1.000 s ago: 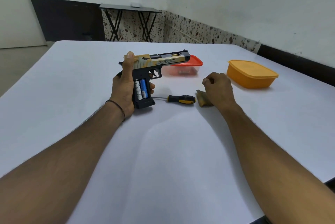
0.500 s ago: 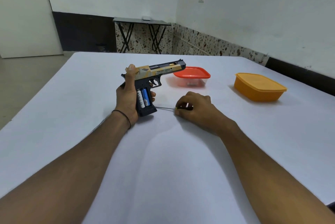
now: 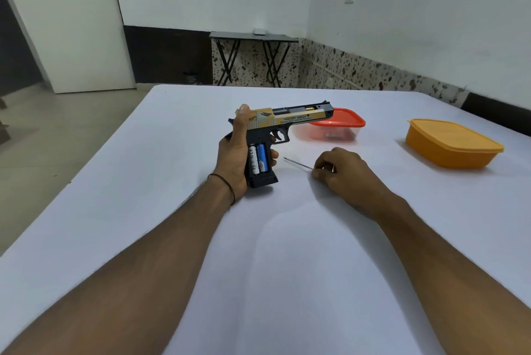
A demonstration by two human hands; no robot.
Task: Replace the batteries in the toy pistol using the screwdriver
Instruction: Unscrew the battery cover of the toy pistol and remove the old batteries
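Note:
A black and gold toy pistol stands butt-down on the white table, barrel pointing right. My left hand grips its handle from the left, thumb up along the slide. The handle's battery bay is uncovered and shows two batteries, one white, one blue. Just right of the pistol, my right hand is curled round the screwdriver. Only its thin metal shaft shows, lifted a little and pointing left toward the pistol's handle. The screwdriver's handle is hidden inside my fist.
A clear box with a red lid sits behind the pistol's muzzle, small items inside. An orange lidded box stands at the right. A folding table is against the far wall, and a door at the left.
My right hand moved left from beside the small brown cover piece, closed round the screwdriver and lifted it off the table. The brown piece is now out of sight. The view tilted upward.

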